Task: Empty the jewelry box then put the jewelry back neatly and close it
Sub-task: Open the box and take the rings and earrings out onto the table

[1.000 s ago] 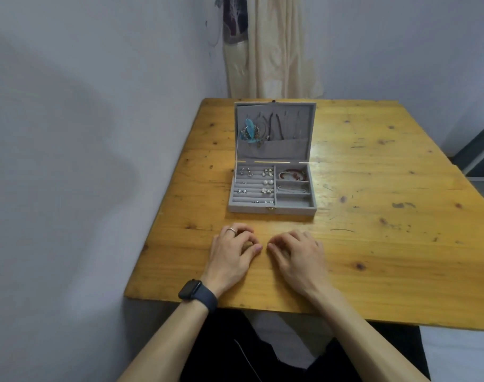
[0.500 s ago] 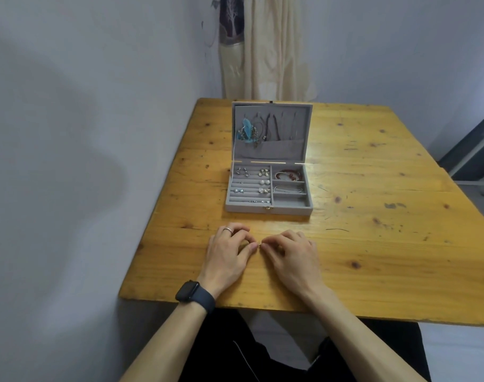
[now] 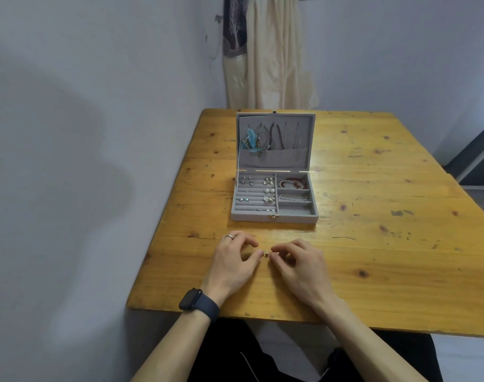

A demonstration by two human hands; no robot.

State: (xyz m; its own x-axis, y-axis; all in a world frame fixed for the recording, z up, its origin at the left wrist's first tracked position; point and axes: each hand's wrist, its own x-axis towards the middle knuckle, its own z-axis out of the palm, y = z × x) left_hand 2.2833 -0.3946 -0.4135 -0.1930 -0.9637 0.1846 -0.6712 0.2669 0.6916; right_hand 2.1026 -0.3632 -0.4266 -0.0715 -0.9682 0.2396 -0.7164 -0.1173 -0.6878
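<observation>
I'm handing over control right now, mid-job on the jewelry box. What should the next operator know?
Hands: the left hand and right hand are low over the wooden table. Their fingertips meet to pinch one small metal piece of jewelry, too small to identify.
Grey velvet jewelry box: open, lid upright, beyond the hands. Earrings sit in the left rolls, a red bracelet lies in the far right compartment, and necklaces hang in the lid. The near right compartment is bare.
Done: most jewelry is in the box.
Left: seat the held piece, then close the lid.
</observation>
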